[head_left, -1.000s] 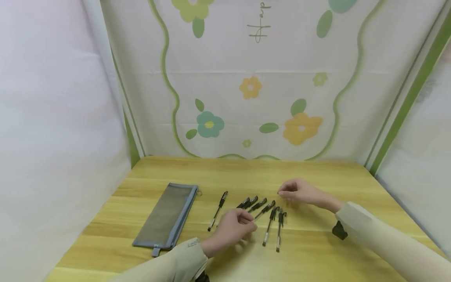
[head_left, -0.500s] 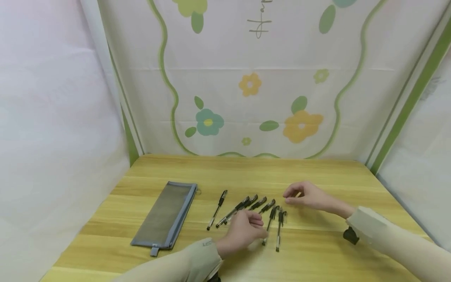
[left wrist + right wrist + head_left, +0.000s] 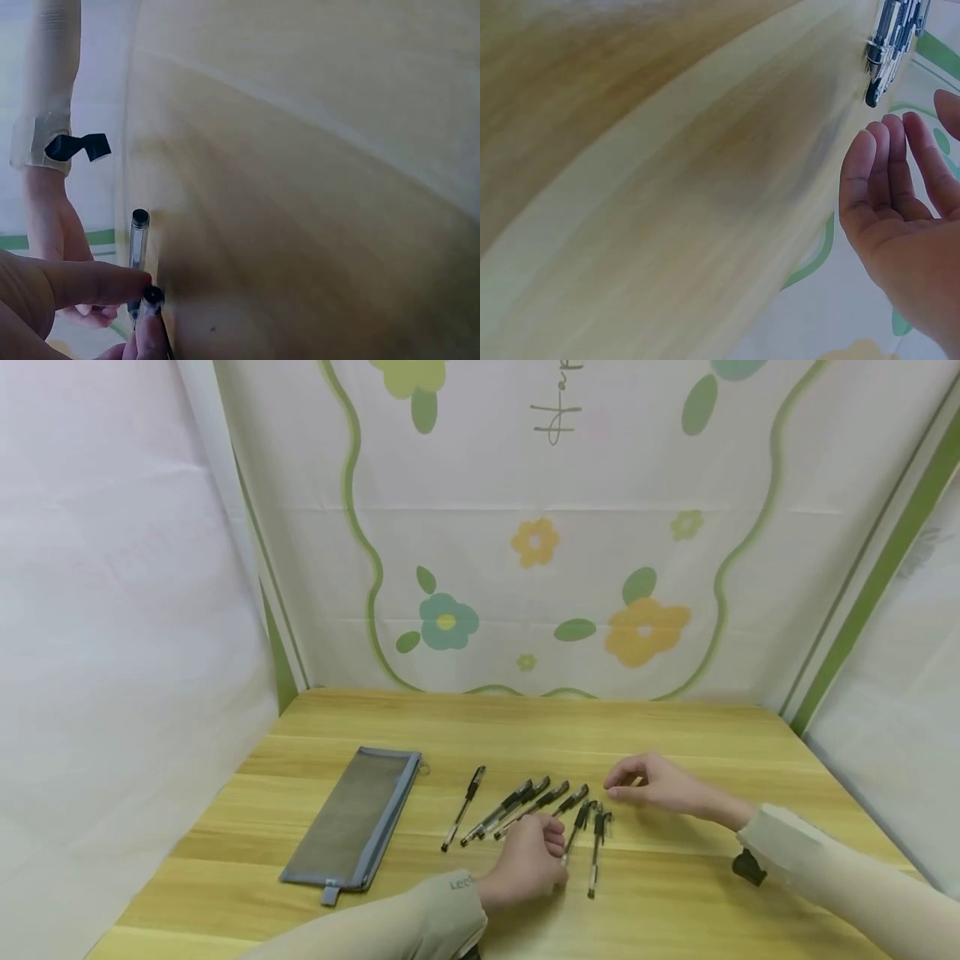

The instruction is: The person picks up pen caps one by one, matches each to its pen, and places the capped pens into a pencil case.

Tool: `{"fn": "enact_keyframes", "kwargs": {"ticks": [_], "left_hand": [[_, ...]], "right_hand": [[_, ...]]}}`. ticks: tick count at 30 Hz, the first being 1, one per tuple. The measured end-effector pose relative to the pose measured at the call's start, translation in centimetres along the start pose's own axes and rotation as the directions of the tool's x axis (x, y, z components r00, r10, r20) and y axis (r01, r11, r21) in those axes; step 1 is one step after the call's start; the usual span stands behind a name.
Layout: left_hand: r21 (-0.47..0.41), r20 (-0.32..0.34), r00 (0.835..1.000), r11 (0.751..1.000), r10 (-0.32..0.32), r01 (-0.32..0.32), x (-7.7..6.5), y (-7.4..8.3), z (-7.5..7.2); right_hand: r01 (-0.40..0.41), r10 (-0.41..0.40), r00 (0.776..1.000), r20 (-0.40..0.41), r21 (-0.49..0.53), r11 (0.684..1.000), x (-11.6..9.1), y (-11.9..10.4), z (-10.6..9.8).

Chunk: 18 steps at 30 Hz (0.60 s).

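My left hand (image 3: 527,862) pinches the lower end of a black-capped gel pen (image 3: 581,817) between thumb and forefinger. The left wrist view gives that pen's dark end (image 3: 153,295) between the fingertips, with another pen (image 3: 139,232) beyond it. Just right of the held pen, a second gel pen (image 3: 596,852) lies on the table. My right hand (image 3: 656,785) hovers by the pens' capped ends, fingers loosely curved and holding nothing. Several more gel pens (image 3: 513,797) lie slanted in a row behind my left hand, which partly covers some. One pen (image 3: 465,806) lies apart at their left.
A grey mesh zip pouch (image 3: 348,818) lies flat on the wooden table (image 3: 420,718), left of the pens. Flower-printed white cloth (image 3: 480,568) stands behind the table, and white cloth walls flank both sides.
My left hand has moved right, off the slanted pens, and now pinches the end of a pen further right. My right hand has shifted slightly right and stays without anything in it.
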<state>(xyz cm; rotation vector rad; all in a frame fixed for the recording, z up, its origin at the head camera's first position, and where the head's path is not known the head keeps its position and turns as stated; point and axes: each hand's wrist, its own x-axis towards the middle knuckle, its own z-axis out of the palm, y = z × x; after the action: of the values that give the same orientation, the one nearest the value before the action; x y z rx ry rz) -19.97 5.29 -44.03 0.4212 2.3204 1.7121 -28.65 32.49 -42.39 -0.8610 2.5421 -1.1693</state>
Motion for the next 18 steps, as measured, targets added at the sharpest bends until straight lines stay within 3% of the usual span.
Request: {"fn": "enact_keyframes", "kwargs": {"ticks": [8, 18], "left_hand": [[0.034, 0.015, 0.998, 0.997, 0.062, -0.063, -0.2, -0.4, -1.0], [0.057, 0.0, 0.997, 0.995, 0.076, -0.076, -0.3, -0.1, -1.6]], "right_hand": [[-0.027, 0.027, 0.999, 0.021, 0.0, 1.0, -0.3, 0.3, 0.1], [0.014, -0.015, 1.0, 0.02, 0.019, 1.0, -0.5, 0.2, 0.0]]}}
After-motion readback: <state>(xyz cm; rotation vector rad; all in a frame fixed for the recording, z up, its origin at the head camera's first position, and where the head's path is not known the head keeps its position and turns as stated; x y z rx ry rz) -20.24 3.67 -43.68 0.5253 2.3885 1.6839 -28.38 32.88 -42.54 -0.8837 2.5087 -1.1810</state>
